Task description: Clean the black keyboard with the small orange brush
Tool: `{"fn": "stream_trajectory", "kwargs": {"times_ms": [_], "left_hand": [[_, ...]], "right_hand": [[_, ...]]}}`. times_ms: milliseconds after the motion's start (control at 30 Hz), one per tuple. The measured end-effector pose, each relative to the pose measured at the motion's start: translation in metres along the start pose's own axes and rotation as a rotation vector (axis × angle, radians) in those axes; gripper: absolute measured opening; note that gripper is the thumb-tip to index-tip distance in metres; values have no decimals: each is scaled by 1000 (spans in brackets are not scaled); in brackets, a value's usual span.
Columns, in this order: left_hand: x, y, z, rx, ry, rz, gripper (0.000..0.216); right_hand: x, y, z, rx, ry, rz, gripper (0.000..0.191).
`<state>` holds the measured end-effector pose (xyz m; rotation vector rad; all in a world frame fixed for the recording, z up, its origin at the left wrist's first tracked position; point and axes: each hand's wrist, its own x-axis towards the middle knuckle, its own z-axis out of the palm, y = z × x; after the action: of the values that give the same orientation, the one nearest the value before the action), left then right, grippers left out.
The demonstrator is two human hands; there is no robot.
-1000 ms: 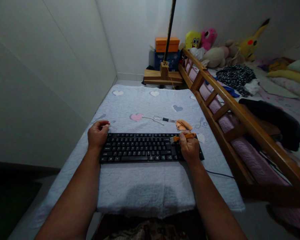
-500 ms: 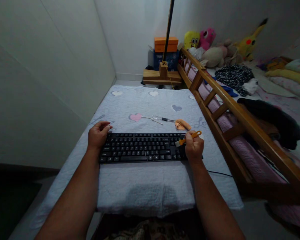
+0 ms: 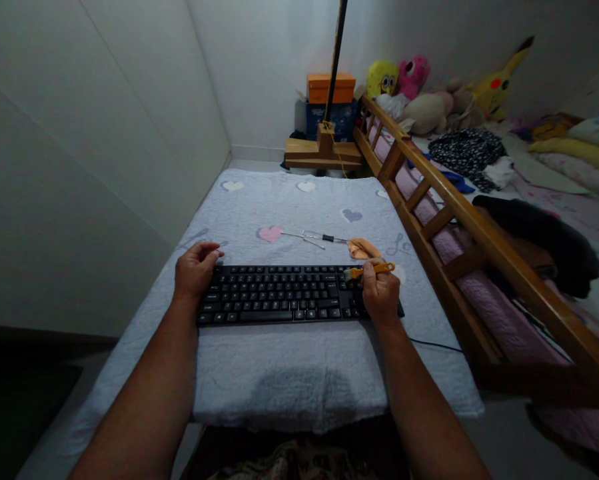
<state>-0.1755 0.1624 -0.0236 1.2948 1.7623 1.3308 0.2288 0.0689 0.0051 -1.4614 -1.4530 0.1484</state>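
A black keyboard lies across the cloth-covered table in front of me. My left hand rests against its left end near the back corner. The fingers there are loosely bent, pointing right, with nothing seen between them. In my right hand is a small brush with a yellow handle, pinched between thumb and fingers. Its pale bristles point left, at the upper keys right of the main block. This hand covers much of the number pad.
Behind the keyboard lie a thin wire tool with a black sleeve and a crumpled orange cloth. A cable runs off to the right. A wooden bed rail borders the table's right side; a pale wall stands left.
My right hand has moved the brush slightly left and away from me, toward the keyboard's back edge. The left hand has stayed in place.
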Motion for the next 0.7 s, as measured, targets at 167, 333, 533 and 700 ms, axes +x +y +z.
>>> {"fn": "stream_trajectory", "kwargs": {"times_ms": [167, 333, 533, 700], "left_hand": [[-2, 4, 1, -3, 3, -5, 25], [-2, 5, 1, 7, 5, -8, 24], [-1, 3, 1, 10, 6, 2, 23], [-3, 8, 1, 19, 6, -18, 23]], "right_hand": [[1, 1, 2, 26, -4, -19, 38], [-1, 0, -2, 49, 45, 24, 37], [-2, 0, -7, 6, 63, -13, 39], [-1, 1, -4, -17, 50, 14, 36]]}}
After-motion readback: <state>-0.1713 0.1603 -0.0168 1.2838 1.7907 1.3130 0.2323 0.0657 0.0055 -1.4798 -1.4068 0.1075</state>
